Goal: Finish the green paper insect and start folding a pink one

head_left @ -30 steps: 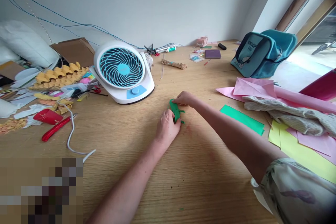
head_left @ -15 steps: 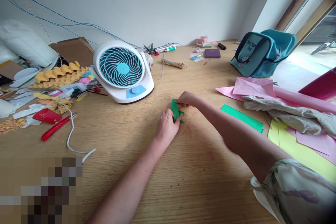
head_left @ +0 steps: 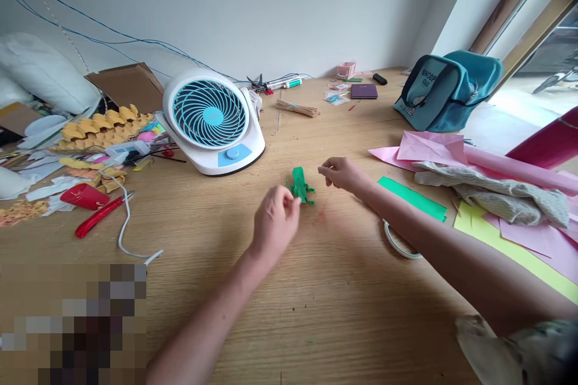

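Note:
A small green paper figure [head_left: 298, 179] with thin leg-like strips lies on the wooden table. My left hand [head_left: 274, 216] hovers at its near left side, fingers loosely curled and a gap between thumb and forefinger; it covers part of the figure's lower edge. To the right of the figure, my right hand [head_left: 339, 172] is apart from it, with thumb and forefinger pinched together and nothing visible between them. A flat green paper strip [head_left: 410, 197] lies beside my right forearm. Partly under that forearm is a pale ring, perhaps a tape roll [head_left: 400, 246].
A white fan [head_left: 212, 120] stands behind the figure. At left are a red-handled tool [head_left: 99, 216], a red cup [head_left: 83, 195], a white cable [head_left: 124, 231] and paper scraps. Pink paper [head_left: 431, 147], a grey cloth [head_left: 492, 192] and a teal bag [head_left: 445, 93] lie right.
Both hands have let go of the green paper figure. My right hand has moved right, away from it, and my left hand has drawn back slightly. The pale ring has come into view.

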A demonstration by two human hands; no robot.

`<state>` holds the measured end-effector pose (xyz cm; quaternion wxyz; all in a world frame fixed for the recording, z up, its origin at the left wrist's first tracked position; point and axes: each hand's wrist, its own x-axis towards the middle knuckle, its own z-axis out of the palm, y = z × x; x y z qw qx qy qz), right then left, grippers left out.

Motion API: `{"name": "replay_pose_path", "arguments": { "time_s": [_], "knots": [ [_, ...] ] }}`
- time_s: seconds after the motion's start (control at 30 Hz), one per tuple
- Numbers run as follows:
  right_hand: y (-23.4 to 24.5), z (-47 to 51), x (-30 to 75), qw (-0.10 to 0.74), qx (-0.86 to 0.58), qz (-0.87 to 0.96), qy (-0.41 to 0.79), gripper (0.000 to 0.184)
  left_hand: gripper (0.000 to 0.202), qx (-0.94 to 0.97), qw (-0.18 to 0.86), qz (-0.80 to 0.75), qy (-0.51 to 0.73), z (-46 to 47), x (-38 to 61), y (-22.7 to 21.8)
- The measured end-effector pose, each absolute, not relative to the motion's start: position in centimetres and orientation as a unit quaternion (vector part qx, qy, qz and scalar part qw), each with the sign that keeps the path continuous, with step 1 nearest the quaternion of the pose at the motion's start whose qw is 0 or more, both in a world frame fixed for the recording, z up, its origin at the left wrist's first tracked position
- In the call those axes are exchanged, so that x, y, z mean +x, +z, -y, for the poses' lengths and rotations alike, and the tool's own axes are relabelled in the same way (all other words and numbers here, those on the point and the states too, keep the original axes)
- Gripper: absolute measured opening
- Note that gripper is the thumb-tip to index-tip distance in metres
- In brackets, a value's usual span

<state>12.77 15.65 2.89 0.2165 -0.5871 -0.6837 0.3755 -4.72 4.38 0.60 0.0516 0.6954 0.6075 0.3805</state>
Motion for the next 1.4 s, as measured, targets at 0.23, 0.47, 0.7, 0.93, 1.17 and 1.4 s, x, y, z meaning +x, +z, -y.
{"name": "replay_pose_path", "arguments": {
  "time_s": [0.23, 0.47, 0.7, 0.93, 1.17, 1.4],
  "knots": [
    [2.5, -0.8, 14.0, 0.345, -0.385, 0.733, 0.442, 0.024, 0.019, 0.879, 0.006, -0.300, 0.370, 4.8, 2.2, -2.4],
    [-0.1, 2.3, 14.4, 0.351, -0.397, 0.676, 0.512, 0.028, 0.021, 0.910, -0.019, -0.229, 0.345, 5.7, 2.3, -4.1],
    [0.5, -4.9, 14.4, 0.361, -0.428, 0.770, 0.306, 0.011, 0.025, 0.769, 0.040, -0.515, 0.376, 1.1, -2.6, -0.5],
    [-1.8, -9.6, 12.1, 0.352, -0.416, 0.822, 0.165, 0.015, 0.016, 0.664, 0.110, -0.610, 0.418, -4.2, -7.3, -1.3],
    [-2.3, -9.7, 10.7, 0.299, -0.411, 0.857, 0.084, 0.023, 0.026, 0.714, 0.086, -0.588, 0.370, -5.0, -6.6, -2.2],
    [-2.1, -10.2, 11.0, 0.332, -0.438, 0.824, 0.139, 0.011, 0.033, 0.714, 0.083, -0.581, 0.381, -5.8, -7.1, -2.5]
  ]
}}
